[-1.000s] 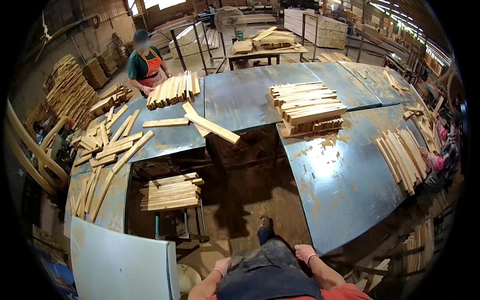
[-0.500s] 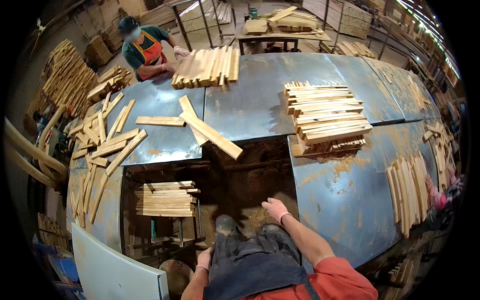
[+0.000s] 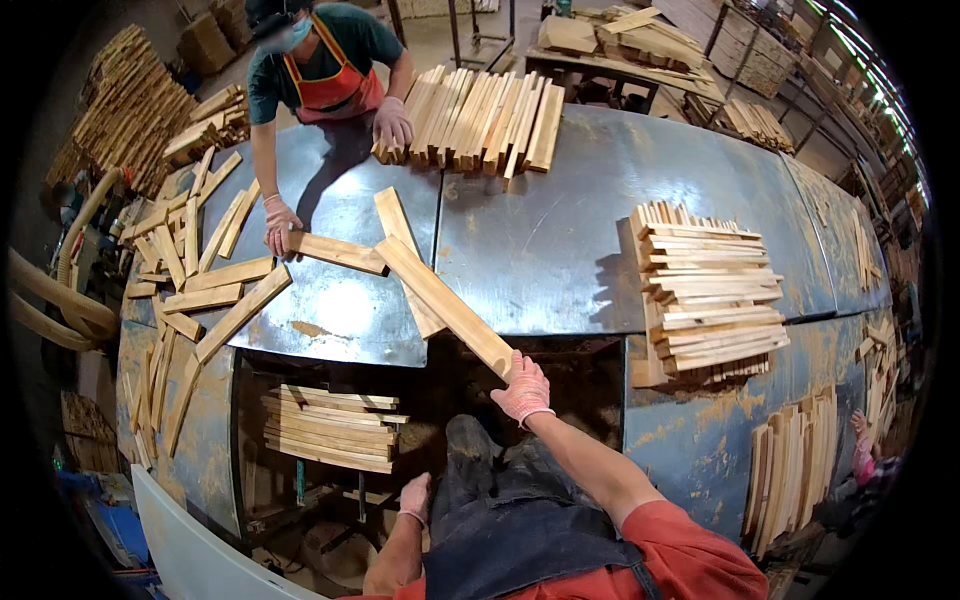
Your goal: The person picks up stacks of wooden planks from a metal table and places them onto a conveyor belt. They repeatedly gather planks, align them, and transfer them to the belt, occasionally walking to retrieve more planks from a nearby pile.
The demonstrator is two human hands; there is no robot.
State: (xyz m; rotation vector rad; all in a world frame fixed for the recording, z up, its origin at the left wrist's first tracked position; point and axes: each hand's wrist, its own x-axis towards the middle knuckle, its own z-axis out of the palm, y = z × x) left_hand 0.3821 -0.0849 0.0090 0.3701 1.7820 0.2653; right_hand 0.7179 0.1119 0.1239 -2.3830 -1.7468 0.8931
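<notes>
My right hand (image 3: 524,389), in a pale pinkish glove, is closed on the near end of a long flat wooden board (image 3: 445,308). That board slants up and left from my grip, over the table's front edge. Its far end lies across a second board (image 3: 404,250) and meets the tip of a third board (image 3: 340,252). My left hand (image 3: 415,496), gloved too, hangs low beside my left thigh, fingers loosely extended, holding nothing that I can see. Left of my legs, a small stack of boards (image 3: 330,428) rests on a stand in the table's gap.
Across the metal table (image 3: 540,255), a co-worker (image 3: 335,75) touches the third board beside a stack of boards (image 3: 480,120). Loose boards (image 3: 215,275) lie scattered left. Stacks stand at right (image 3: 712,290) and near right (image 3: 790,465), where another person's hand (image 3: 860,425) shows.
My right hand has reached forward and taken the long board's near end. My left hand stays low by my thigh. The co-worker has leaned in, putting one hand on the third board.
</notes>
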